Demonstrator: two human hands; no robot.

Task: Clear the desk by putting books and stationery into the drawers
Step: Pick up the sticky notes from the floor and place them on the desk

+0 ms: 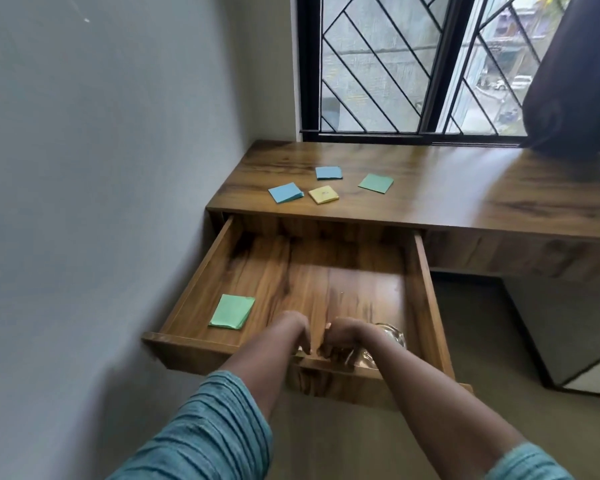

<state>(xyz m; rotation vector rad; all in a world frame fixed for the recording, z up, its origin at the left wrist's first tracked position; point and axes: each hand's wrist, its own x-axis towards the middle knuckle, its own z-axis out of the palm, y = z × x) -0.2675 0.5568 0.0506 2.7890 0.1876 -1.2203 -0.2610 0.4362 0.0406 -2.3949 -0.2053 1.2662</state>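
Desk [465, 188] bears notepads [285, 192]; hands [297, 332] seemingly grip drawer [426, 292].

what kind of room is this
Probably a home study corner: a wooden desk under a grilled window, its drawer pulled open, and sticky-note pads on top.

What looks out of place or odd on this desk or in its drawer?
Nothing is spilled or damaged. Four note pads, the yellow pad among them, lie askew on the desk. A clear glassy object in the drawer is too blurred to identify.
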